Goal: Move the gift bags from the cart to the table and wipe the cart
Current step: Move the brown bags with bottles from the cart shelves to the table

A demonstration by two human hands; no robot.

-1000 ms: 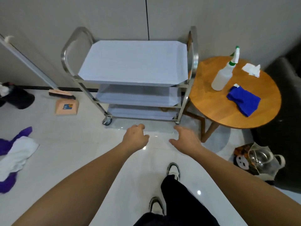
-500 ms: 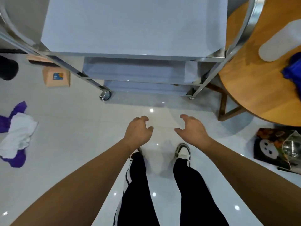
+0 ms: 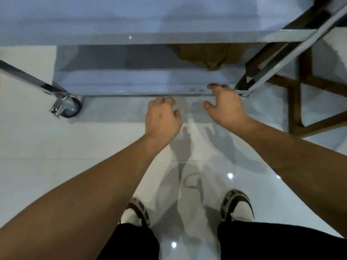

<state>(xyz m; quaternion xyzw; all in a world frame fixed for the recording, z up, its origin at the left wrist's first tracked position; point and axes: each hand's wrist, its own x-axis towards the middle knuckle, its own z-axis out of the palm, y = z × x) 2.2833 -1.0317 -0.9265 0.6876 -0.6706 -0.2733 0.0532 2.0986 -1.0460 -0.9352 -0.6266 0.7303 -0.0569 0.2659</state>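
Observation:
The steel cart (image 3: 169, 37) fills the top of the view, seen from above, its shelves stacked one under another. The lowest shelf (image 3: 140, 85) lies just beyond my hands and looks bare. My left hand (image 3: 162, 117) hangs over the floor at the shelf's front edge, fingers loosely curled and holding nothing. My right hand (image 3: 225, 106) reaches the same edge near the cart's right leg (image 3: 277, 64), fingers spread and curved, nothing in it. No gift bag is in view. A brownish blur (image 3: 204, 55) shows under the middle shelf; I cannot tell what it is.
A caster wheel (image 3: 70, 107) stands at the cart's front left corner. The wooden table's legs (image 3: 294, 106) stand right of the cart, close to my right hand. Glossy white floor tiles (image 3: 56, 156) stretch to the left. My shoes (image 3: 236, 205) are at the bottom.
I have bent down and closer to the cart. The tabletop, bottle and cloth have left the view. Both hands have moved forward to the lowest shelf's front edge.

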